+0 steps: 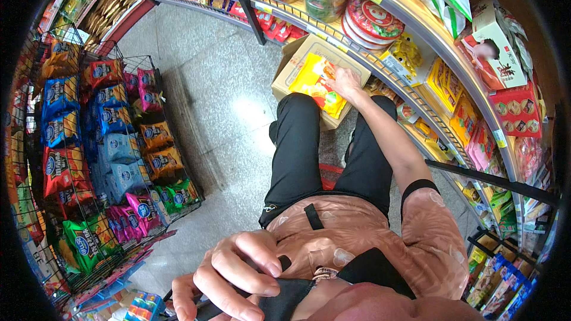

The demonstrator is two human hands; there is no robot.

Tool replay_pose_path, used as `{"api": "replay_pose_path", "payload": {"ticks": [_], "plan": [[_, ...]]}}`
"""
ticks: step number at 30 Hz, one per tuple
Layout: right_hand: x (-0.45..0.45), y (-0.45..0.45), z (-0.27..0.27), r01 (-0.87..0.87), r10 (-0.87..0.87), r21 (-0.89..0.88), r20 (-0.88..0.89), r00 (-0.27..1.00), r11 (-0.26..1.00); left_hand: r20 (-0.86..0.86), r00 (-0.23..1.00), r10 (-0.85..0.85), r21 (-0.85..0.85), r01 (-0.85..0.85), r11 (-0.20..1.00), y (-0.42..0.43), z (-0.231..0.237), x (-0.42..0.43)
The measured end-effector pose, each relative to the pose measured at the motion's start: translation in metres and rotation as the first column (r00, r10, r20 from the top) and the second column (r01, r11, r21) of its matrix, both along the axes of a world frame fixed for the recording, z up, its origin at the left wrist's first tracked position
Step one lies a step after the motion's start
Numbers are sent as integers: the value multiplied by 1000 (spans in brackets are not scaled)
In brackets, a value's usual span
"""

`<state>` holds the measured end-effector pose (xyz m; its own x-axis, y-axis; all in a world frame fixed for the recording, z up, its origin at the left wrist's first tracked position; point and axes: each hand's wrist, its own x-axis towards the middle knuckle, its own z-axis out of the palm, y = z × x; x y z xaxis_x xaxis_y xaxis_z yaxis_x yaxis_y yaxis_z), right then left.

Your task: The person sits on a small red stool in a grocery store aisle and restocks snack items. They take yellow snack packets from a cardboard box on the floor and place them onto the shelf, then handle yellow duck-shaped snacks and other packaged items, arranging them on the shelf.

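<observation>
My right hand [345, 84] rests on the right edge of a yellow and red snack packet [314, 81], its fingers spread over the wrapper; whether they grip it is unclear. The packet lies on a closed-topped cardboard box [352, 64] in front of my knees, against the lower shelf. Close to the camera, my left hand [236, 272] is raised near my collar, fingers curled and apart. Nothing shows in it, though its palm side is partly hidden.
Curved store shelves [428, 93] with packets, jars and round tins [372, 20] run along the right. A wire rack [154, 142] of snack bags stands at the left on the grey tiled floor [214, 98]. A red item [329, 176] shows below my lap.
</observation>
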<state>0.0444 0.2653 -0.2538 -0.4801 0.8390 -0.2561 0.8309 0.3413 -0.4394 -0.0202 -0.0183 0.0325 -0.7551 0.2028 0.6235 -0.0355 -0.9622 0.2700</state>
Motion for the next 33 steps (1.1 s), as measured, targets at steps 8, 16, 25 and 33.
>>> {"api": "replay_pose_path", "payload": {"ticks": [8,16,25,33], "plan": [[9,-8,-38,159,-407,-374,-852,330,914,-24,998,-54,37,55,998,-6,1,3],[14,-21,-75,226,-481,-427,-811,333,876,-51,991,-120,62,123,990,-7,-6,15],[66,-39,-27,-44,-666,-665,-746,-12,745,-72,946,-317,34,320,947,-4,-10,23],[225,-55,59,12,-689,-689,-724,33,725,-70,913,-403,31,406,913,1,-20,23]]}}
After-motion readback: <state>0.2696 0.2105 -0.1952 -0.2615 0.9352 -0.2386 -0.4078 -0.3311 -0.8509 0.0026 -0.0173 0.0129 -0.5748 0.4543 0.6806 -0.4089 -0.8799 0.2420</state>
